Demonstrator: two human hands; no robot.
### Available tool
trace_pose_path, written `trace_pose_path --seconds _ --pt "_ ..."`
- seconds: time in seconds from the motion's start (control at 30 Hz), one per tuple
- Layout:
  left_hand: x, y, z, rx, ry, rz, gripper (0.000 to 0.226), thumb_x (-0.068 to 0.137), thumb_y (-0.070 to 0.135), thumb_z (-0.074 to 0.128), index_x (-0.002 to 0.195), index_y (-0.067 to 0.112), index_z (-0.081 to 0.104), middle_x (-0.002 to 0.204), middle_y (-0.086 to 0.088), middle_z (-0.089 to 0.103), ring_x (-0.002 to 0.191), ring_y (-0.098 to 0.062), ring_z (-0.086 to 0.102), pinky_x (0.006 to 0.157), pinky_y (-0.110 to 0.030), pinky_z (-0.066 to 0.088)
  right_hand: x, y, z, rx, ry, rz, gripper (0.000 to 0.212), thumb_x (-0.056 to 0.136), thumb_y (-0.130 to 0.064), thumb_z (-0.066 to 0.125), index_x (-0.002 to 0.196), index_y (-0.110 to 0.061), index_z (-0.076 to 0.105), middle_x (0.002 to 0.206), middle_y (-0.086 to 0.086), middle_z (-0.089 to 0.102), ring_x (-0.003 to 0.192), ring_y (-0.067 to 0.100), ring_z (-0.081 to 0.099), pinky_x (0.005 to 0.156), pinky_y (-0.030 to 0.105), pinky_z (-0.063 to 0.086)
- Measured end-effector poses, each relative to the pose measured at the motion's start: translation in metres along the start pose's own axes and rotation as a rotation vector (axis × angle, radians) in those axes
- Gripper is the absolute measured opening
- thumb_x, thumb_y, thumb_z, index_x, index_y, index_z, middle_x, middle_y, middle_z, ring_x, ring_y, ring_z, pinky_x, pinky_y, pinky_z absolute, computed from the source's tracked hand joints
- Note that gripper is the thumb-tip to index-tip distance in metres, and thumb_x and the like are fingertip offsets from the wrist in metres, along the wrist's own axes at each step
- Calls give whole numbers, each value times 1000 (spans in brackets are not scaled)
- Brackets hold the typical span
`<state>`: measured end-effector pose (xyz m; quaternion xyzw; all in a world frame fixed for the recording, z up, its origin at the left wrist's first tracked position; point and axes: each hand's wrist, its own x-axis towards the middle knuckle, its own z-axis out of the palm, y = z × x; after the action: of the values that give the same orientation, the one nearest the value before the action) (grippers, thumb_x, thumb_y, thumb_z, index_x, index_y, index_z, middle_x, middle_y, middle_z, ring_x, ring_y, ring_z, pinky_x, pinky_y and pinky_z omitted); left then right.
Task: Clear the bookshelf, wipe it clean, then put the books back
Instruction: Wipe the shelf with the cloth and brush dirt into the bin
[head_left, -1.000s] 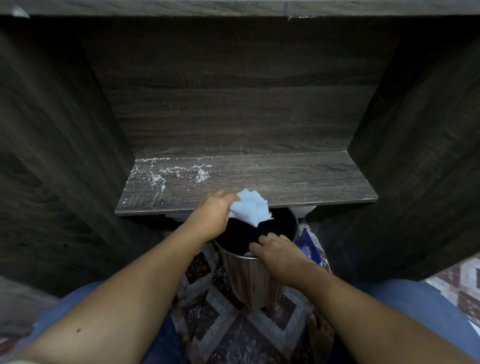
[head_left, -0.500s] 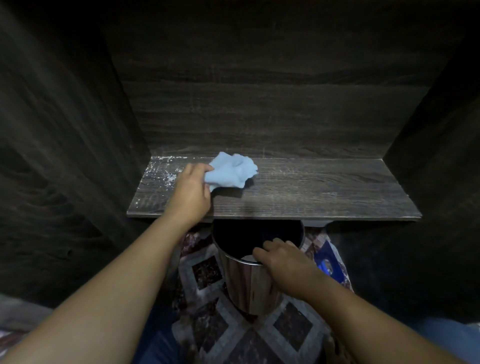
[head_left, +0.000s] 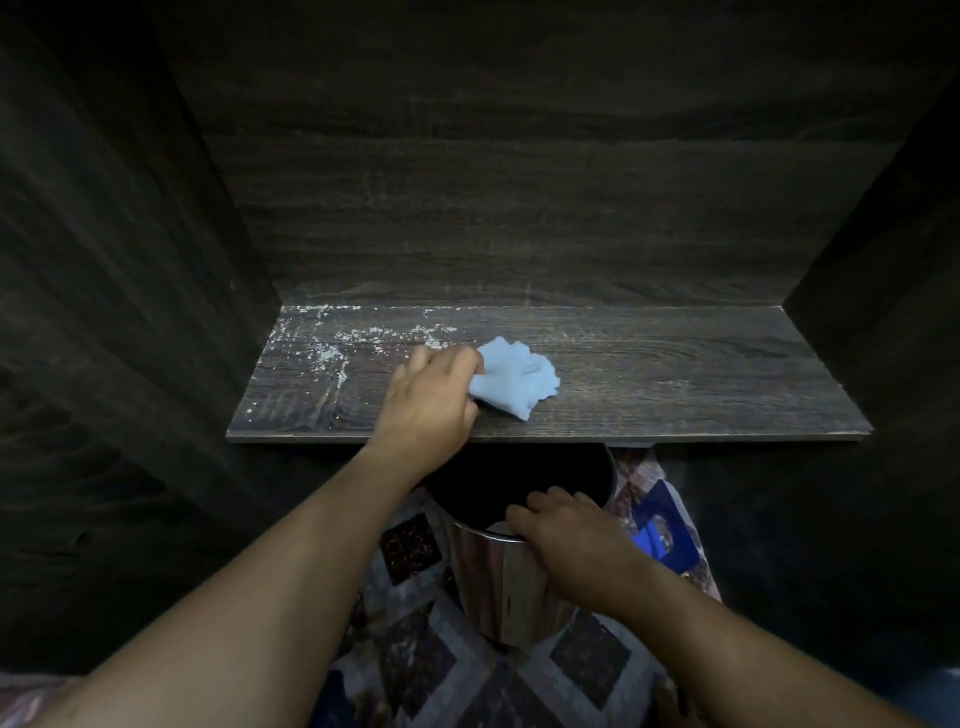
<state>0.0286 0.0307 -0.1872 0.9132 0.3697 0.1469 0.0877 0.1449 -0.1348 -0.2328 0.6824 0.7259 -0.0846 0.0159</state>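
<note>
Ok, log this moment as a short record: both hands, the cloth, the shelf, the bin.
left hand: grips the blue cloth, pressing it on the shelf
blue cloth: crumpled, near the shelf's middle, just right of that hand
shelf: dark wood, with white dust on its left part, left of the cloth
right hand: grips the rim of the metal bin
metal bin: upright on the patterned rug, below the shelf's front edge
stage: wiping; dust not yet cleared
</note>
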Motion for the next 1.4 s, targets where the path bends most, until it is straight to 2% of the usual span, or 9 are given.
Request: trace_pose_path --seconds 0.1,0.2,0.27,0.33,0.5,0.73,0.93,1.13,1.4 --pt "8 9 6 107 -89 -10 39 80 31 52 117 26 41 126 3 52 115 -21 40 95 -40 26 -5 4 0 3 2 6 35 92 -9 45 125 -19 47 117 9 53 111 31 47 86 37 34" --pt "14 13 11 116 -129 57 58 85 52 40 139 32 34 147 2 39 134 -21 34 108 -43 24 -14 11 -2 5 0 16 37 90 -7 45 125 -17 47 119 10 53 111 31 47 86 38 35" --pt "18 12 15 159 -186 53 58 92 62 34 144 36 31 156 2 28 139 -24 31 109 -45 26 -18 15 -4 -1 -11 26 37 91 -8 44 127 -18 45 121 8 51 113 30 45 88 37 35" --pt "22 12 18 181 -199 42 57 92 65 34 140 34 38 154 3 32 134 -27 38 105 -44 32 -22 18 -4 -3 -11 35 38 91 -9 45 128 -19 44 121 7 50 113 28 45 88 37 34" --pt "28 24 22 177 -127 50 44 94 53 47 128 25 47 123 -3 57 109 -29 54 85 -38 46 -25 22 -2 -9 -18 52 37 91 -9 45 126 -20 44 120 7 51 113 29 45 87 38 35" --pt "26 27 16 138 58 -43 41 97 35 48 134 19 44 114 -12 62 96 -37 62 75 -41 46 -22 23 -1 14 -22 42 41 88 -6 47 127 -19 44 120 6 51 113 27 44 88 35 33" --pt "20 -5 -14 107 250 -225 34 95 33 52 121 11 54 99 -22 65 79 -44 62 63 -42 42 -14 18 -1 11 -7 24 36 91 -9 47 124 -20 45 118 6 51 111 28 45 86 36 34" --pt "6 -32 -19 119 231 -275 32 92 29 59 117 10 57 118 -17 50 81 -46 59 65 -47 46 -5 11 -1 10 -4 18 34 92 -10 45 125 -20 45 118 6 51 112 27 45 87 36 34" --pt "-8 -45 -4 184 120 -264 35 91 32 58 118 11 52 111 -14 51 84 -41 60 64 -42 45 0 5 1 -10 -17 14 34 92 -10 44 125 -20 45 119 5 51 113 27 45 87 37 34"
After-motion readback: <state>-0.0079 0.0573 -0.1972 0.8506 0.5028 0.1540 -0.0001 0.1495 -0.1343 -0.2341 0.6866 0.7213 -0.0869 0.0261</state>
